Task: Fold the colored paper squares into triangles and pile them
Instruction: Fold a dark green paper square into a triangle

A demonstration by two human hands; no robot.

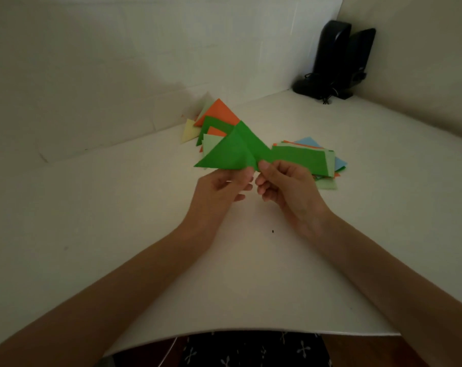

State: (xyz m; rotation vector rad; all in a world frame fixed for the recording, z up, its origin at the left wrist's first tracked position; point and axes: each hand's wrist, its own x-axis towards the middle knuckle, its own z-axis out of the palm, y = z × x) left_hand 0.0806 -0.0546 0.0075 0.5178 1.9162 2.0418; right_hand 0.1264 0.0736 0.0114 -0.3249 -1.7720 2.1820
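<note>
A dark green paper (231,152), folded over into a triangle shape, is held up above the white table (118,221). My left hand (219,189) pinches its lower edge and my right hand (285,186) pinches the corner beside it. Behind the green paper lies a spread pile of folded triangles (216,120) in orange, green, pale green and pale yellow. To the right sits a stack of flat paper squares (304,160), dark green on top, with pale green, blue and orange edges showing below.
Two black speakers (335,59) with cables stand in the back right corner against the white walls. The table's front edge (251,332) runs just above my patterned clothing.
</note>
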